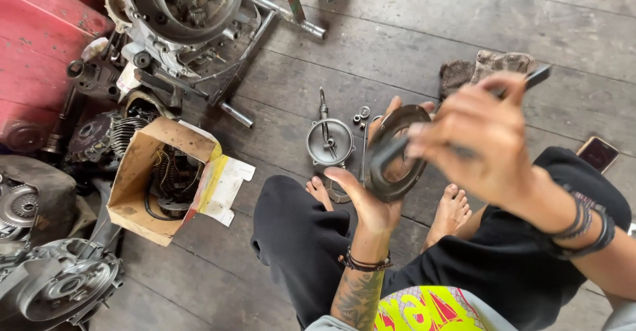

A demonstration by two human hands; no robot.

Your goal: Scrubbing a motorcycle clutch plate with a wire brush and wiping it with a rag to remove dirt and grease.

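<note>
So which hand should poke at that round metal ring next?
Probably the right hand: it grips a slim dark tool whose tip lies across the ring. The left hand is busy cradling the ring from below.

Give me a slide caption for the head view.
Seated on a plank floor, left hand holds a round metal plate while right hand works it with a dark tool.

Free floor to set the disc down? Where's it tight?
Bare planks between engine frame and rag; more below the cardboard box, left of the knee. Crowded: far left parts pile, and small parts by the round housing.
</note>
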